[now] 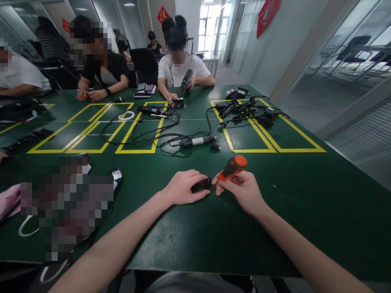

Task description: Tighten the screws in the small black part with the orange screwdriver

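Spreading across most of the frame is a green table [305, 211] marked with yellow tape boxes; other people sit along its far edge in the upper left and upper centre, one holding a power tool. A tangle of black cables [152, 134] and an electric screwdriver [195, 142] lie in the middle.

Lower centre, the right hand [244, 191] is closed around an orange-and-black screwdriver [232, 167], handle tilted up to the right, its tip hidden at a small black part [205, 184] resting on the table. The left hand [183, 188] curls over that part, fingers pinching it steady.

Judging by this, a screw is being worked; the next move calls for keeping the part still and the tip seated while turning.
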`<state>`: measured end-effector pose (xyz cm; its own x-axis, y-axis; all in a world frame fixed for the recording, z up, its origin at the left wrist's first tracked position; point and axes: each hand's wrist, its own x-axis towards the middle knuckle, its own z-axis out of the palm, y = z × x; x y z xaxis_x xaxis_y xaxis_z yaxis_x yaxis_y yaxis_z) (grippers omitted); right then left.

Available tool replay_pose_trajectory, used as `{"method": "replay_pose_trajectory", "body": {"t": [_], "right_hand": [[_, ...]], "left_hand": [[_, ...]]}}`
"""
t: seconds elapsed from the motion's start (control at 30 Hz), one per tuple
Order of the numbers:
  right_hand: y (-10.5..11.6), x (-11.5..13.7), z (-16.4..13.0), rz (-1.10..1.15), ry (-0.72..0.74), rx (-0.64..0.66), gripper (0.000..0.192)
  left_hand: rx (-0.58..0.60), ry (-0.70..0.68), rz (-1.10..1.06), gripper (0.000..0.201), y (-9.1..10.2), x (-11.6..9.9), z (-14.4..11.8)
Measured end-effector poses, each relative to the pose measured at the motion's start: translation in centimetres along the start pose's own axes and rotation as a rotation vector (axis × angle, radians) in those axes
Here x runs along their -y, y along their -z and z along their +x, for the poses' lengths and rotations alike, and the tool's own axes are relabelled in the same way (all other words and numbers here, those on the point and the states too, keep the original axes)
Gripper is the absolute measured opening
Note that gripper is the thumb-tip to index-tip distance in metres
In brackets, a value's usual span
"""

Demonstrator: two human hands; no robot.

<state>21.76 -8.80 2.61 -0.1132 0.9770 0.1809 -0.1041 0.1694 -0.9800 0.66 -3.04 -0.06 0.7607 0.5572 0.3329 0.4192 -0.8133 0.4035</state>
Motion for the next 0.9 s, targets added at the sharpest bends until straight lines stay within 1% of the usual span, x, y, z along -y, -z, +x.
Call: {"method": "replay_pose_trajectory", "body": {"t": [0.2,0.37,0.47,0.6,0.77,0.9], "right_hand": [[-0.4,0.21,-0.18,0.005,0.05,0.004,0.026],[-0.54,0.26,-0.2,-0.068,0.073,-0.016,0.03],[-0.48,0.47,-0.14,-0.099,0.1,0.01,0.03],[-0.52,0.45,-0.26,-0.08,0.074,0.046,0.033],[-0.65,0.02,-0.49,0.002,0.085,0.016,0.03],[-0.7,0.12,-0.38,-0.043,0.086,0.006,0.028]], "left_hand": [[-0.007,-0.007,-0.016,0.031,0.0,0.01,0.03],[0.016,0.007,-0.007,0.033,0.14,-0.1,0.11],[0.022,0.013,-0.014,0.032,0.18,-0.1,0.15],[0.017,0.003,-0.024,0.032,0.16,-0.08,0.18],[0.015,0.007,-0.008,0.033,0.09,-0.08,0.17],[0.006,-0.005,-0.014,0.033,0.11,-0.11,0.2]]}}
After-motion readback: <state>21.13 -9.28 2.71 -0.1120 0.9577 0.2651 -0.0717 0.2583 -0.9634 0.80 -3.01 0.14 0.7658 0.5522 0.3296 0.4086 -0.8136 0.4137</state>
